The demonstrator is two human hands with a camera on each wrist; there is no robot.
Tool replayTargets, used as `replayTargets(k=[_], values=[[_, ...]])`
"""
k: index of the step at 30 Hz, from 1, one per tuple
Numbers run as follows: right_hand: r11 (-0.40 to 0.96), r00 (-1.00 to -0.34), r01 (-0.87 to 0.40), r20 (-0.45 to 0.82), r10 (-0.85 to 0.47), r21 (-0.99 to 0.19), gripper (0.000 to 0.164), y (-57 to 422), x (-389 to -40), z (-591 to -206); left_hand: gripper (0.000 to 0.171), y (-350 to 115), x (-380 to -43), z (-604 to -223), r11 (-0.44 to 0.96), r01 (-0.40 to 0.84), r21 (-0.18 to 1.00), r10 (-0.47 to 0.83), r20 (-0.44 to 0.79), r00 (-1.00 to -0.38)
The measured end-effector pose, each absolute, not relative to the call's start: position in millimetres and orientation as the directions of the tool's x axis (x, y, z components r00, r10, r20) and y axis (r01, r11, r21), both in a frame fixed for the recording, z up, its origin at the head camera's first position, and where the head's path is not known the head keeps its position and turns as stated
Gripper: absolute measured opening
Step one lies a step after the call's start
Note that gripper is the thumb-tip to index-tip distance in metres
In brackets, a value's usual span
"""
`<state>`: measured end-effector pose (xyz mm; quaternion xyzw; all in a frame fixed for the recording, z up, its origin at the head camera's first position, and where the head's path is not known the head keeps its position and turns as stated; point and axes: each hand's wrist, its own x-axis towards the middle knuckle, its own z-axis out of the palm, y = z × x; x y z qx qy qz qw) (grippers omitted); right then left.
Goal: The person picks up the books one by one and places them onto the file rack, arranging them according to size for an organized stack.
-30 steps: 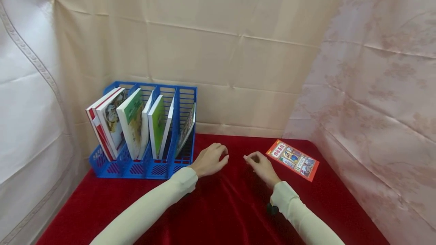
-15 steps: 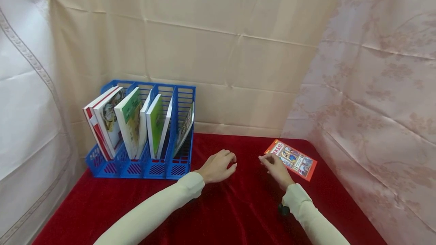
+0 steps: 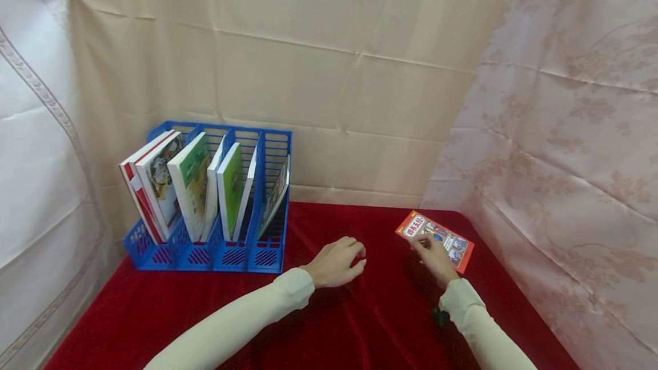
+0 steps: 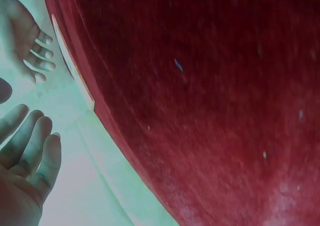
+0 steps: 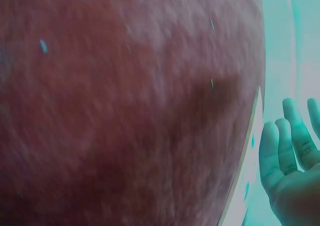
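Observation:
A thin book (image 3: 416, 224) with a red-orange border and an illustrated cover lies flat at the right of the red-covered table. Over its near left part hovers my right hand (image 3: 436, 258), fingers loosely bent and holding nothing; it hides some of the cover. In the right wrist view the book's pale edge (image 5: 245, 171) shows beside the right hand (image 5: 295, 176). My left hand (image 3: 336, 262) hangs above the cloth left of the book, fingers relaxed and nothing in them. Both hands show in the left wrist view, the left hand (image 4: 30, 161) nearer the camera.
A blue file rack (image 3: 195, 262) with four-sided slots stands at the left, holding several upright books, among them a green-covered book (image 3: 233, 187) and a leaning book (image 3: 276, 196) in the right slot. Beige curtains (image 3: 329, 73) hang behind the table (image 3: 329, 330) and at both sides.
Both hands have moved right and slightly nearer the person. The right hand has come from left of the book to over its cover. The view has shifted slightly; rack and book stay put.

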<state>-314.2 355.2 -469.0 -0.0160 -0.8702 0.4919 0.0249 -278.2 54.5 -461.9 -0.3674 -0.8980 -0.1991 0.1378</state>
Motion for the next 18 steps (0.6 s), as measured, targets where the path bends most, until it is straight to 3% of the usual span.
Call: replayTargets(k=[8, 18], values=[[0.529, -0.989, 0.089, -0.009, 0.151, -0.844, 0.058, 396, -315, -471, 0.019, 63, -263, -462, 0.599, 0.763, 0.243, 0.663, 0.383, -0.643], [0.649, -0.964, 0.165, 0.018, 0.266, -0.742, 0.045, 429, -315, -481, 0.017, 64, -260, -464, 0.600, 0.769, 0.219, 0.676, 0.376, -0.634]])
